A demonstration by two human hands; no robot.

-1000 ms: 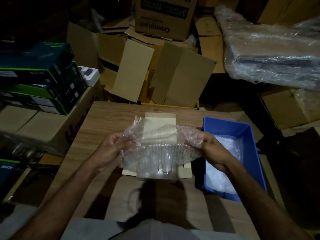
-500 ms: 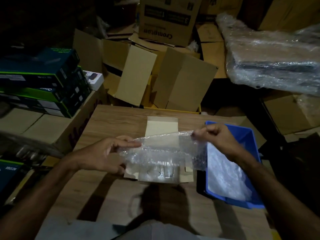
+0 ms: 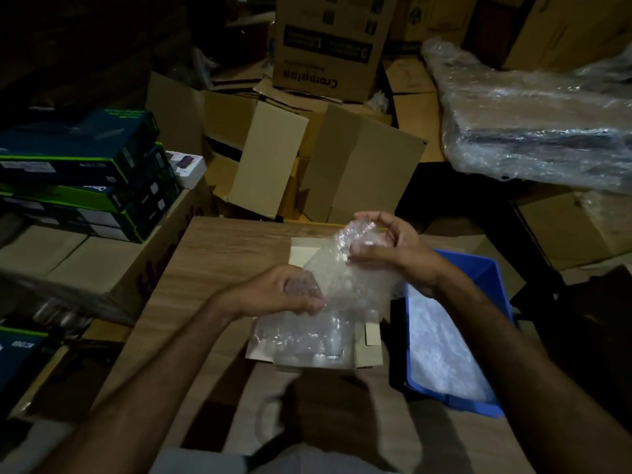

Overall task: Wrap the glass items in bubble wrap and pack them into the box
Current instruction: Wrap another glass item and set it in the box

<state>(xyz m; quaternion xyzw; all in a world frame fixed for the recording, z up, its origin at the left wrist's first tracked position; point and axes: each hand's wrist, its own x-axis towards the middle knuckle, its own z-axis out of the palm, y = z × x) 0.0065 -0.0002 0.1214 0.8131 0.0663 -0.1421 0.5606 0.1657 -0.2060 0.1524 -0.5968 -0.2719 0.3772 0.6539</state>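
Bubble wrap (image 3: 345, 268): one clear sheet, held tilted over the middle of the wooden table (image 3: 219, 254), its upper end raised toward the far right, its lower end hanging down over the box. Whether a glass item sits inside the sheet cannot be told; nothing shows through but glare.

Left hand (image 3: 284, 292): grips the lower left part of the sheet, fingers curled round the plastic, thumb along its front edge.

Right hand (image 3: 390, 248): holds the upper end of the sheet, fingers bent and closed over a bunched corner, thumb pressing in from below.

Box (image 3: 367, 350): small, pale cardboard, flaps open, standing on the table directly under the hands. More clear wrap lies in its opening — something shiny shows at the near edge, too blurred to name.

Blue bin (image 3: 492, 278): plastic, just to the right of the box, tilted over the table's right edge, with a heap of clear wrap lying in it.

Surroundings: a stack of dark green and blue cartons (image 3: 78, 176) to the left, resting on larger brown boxes; open brown cartons (image 3: 325, 165) behind the table, one printed carton (image 3: 328, 46) standing on top of them; a long bundle wrapped in clear film (image 3: 540, 131) at upper right
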